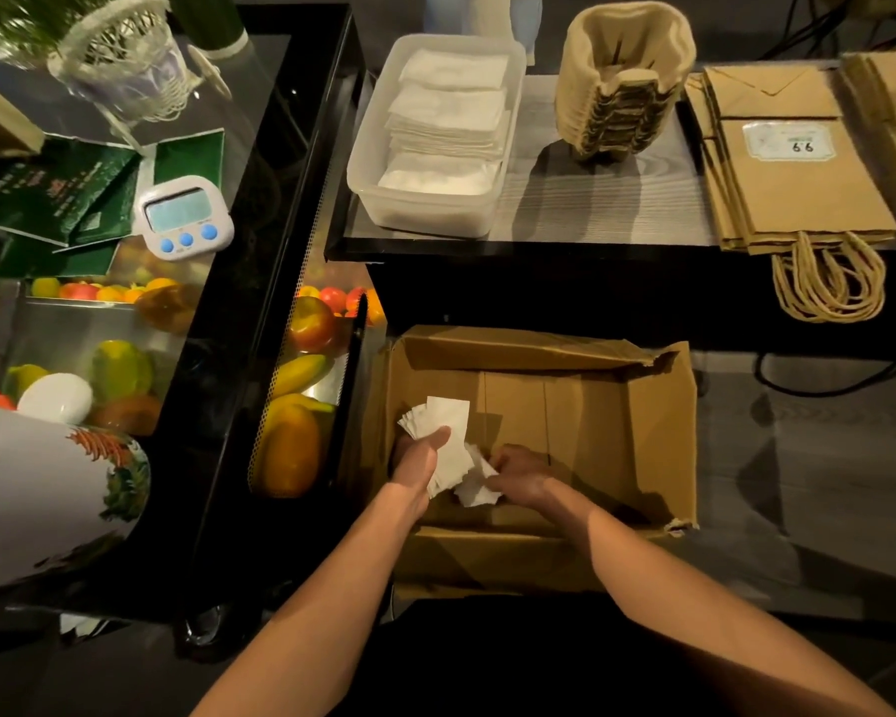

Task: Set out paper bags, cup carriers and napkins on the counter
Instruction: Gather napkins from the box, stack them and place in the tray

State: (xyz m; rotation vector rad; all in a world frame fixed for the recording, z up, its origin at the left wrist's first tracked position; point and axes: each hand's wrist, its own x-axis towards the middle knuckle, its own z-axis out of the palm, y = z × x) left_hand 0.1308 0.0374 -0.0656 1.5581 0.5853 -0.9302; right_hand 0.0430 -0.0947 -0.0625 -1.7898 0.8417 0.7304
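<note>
Both hands are down inside an open cardboard box (642,432) on the floor. My left hand (417,455) grips a fanned bunch of white napkins (448,432). My right hand (521,470) pinches a few more crumpled napkins (474,489) just beside it. On the counter above, a clear plastic tub (368,163) holds stacks of white napkins (448,116). A stack of pulp cup carriers (622,80) stands to its right. Brown paper bags (797,188) with twisted handles lie flat at the far right.
A black glass display case (260,282) with fruit inside stands on the left. On its top sit a white timer (183,217), green packets and a white wire basket (120,59). Cables run over the grey floor at the right.
</note>
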